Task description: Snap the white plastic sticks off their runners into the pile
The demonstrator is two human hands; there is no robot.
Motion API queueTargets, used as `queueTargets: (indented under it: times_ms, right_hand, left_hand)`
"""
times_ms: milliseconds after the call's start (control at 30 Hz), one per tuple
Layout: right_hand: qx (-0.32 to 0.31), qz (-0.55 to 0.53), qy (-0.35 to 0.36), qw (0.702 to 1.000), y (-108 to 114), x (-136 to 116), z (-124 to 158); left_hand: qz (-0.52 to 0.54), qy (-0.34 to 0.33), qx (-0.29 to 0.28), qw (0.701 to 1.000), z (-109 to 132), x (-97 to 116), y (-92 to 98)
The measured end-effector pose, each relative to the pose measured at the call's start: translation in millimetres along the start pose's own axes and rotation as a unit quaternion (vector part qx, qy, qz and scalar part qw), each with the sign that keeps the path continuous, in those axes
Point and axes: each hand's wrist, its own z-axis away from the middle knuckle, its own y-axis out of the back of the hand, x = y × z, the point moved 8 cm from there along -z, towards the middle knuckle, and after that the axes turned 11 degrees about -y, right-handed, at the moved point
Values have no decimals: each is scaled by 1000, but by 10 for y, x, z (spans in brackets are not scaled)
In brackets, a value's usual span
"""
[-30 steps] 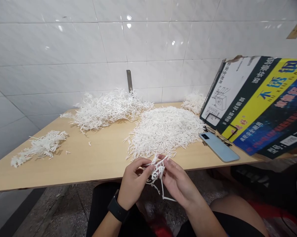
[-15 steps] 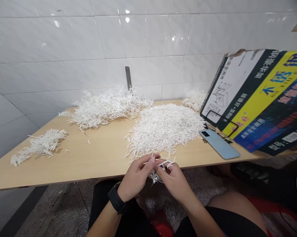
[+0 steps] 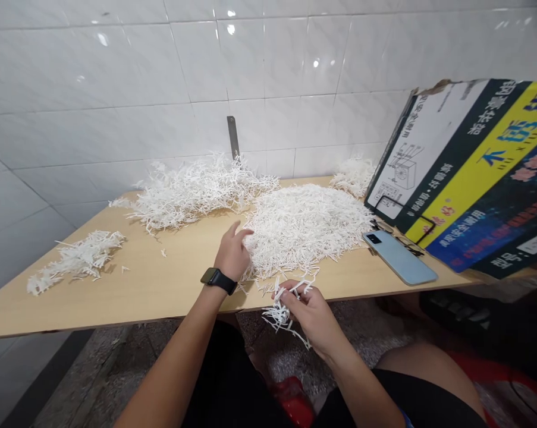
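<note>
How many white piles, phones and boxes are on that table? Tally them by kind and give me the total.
White strip piles: 4
Phone: 1
Cardboard box: 1
Total: 6

this looks like a plain workroom or utility space rather than a home or an office, though its exact kind cannot be told. glossy white ceramic wall tiles [image 3: 259,59] run behind the work surface, with a narrow metal bracket [image 3: 233,137] standing against them. the work surface is a bare pale wooden board [image 3: 116,285] above a rough speckled stone floor [image 3: 116,362]. a printed cardboard carton [image 3: 473,172] leans at the board's right end, and heaps of shredded white strips [image 3: 301,229] cover much of the board.
</note>
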Motion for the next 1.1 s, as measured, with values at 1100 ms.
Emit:
queueTargets:
  times_ms: [1100]
  right_hand:
    - [76,-118,11,990,113,13,-80]
  left_hand:
    - [117,56,35,991,310,211,-30]
